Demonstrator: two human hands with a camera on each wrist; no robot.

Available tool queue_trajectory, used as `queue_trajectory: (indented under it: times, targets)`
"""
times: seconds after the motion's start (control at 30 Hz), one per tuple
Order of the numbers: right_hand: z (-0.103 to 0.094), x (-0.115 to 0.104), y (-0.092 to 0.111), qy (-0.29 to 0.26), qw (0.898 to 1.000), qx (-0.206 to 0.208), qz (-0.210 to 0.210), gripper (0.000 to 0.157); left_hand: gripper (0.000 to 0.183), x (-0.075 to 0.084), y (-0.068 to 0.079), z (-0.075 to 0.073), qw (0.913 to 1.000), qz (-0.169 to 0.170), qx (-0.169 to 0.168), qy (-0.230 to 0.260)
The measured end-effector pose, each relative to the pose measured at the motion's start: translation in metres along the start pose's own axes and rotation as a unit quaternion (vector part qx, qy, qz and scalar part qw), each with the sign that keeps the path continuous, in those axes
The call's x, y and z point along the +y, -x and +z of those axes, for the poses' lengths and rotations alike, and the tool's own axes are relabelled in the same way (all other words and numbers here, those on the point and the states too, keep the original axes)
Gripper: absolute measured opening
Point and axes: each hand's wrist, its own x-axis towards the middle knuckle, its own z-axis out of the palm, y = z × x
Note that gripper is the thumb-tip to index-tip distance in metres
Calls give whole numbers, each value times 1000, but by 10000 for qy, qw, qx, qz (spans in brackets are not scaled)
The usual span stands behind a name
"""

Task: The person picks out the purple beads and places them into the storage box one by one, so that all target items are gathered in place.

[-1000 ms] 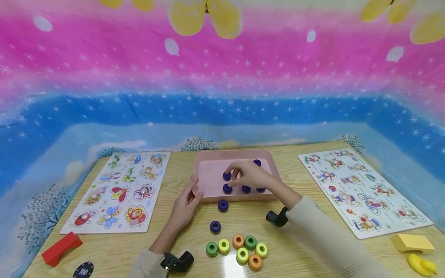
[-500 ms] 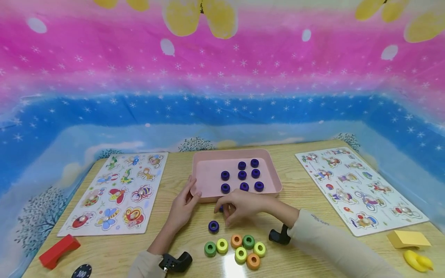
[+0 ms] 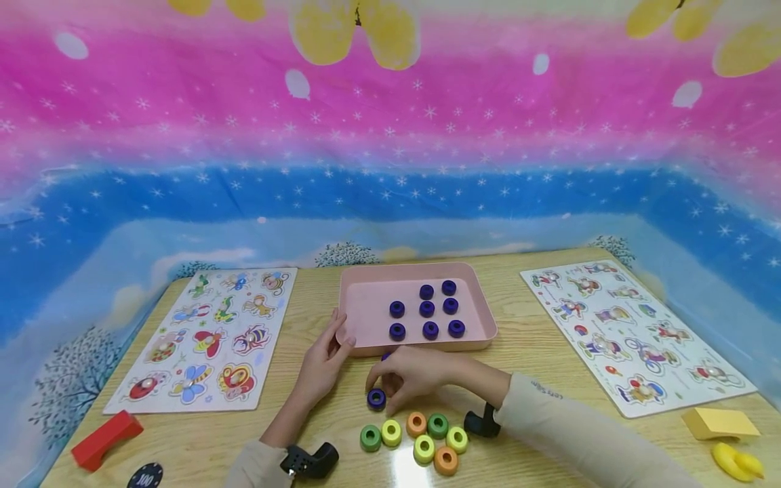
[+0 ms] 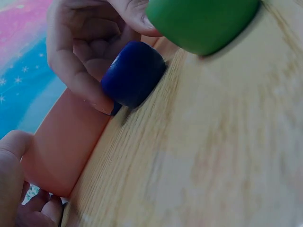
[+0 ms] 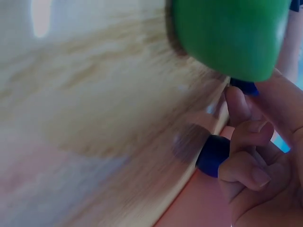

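Observation:
A pink tray (image 3: 476,345) holds several dark blue rings (image 3: 427,309) in loose rows. My left hand (image 3: 322,362) grips the tray's near left corner, the thumb over its rim. In front of the tray, my right hand (image 3: 421,371) reaches down to a thick dark blue ring (image 3: 376,399) on the table, with index finger and thumb on either side of it. The left wrist view shows that ring (image 4: 135,73) standing right against a finger. Another dark blue ring (image 3: 386,356) lies by the tray's front wall, mostly hidden behind the right hand.
Several green, yellow and orange rings (image 3: 424,449) lie nearer me. Picture puzzle boards flank the tray, an insect board (image 3: 201,339) left and a figure board (image 3: 637,339) right. A red block (image 3: 106,440), black chip (image 3: 145,476), yellow block (image 3: 720,424) and duck (image 3: 737,462) lie at the near corners.
My right hand has come from inside the tray, past the ring at its front wall, to the nearer dark blue ring. The left hand has stayed on the tray.

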Motion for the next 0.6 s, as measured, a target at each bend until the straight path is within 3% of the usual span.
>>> queue_trajectory:
  times: [0.2,0.37,0.6]
  targets:
    - [-1,-1,1,50,10000,18,14,26,47,1,1,0,10000,-5,32,10]
    - [-8,1,6,-90,9995,117,274,25,47,1,0,-1,10000,65,40,21]
    - [-28,8,17,-210,9938,836,701,27,48,-1,-1,0,9999,150,4,66]
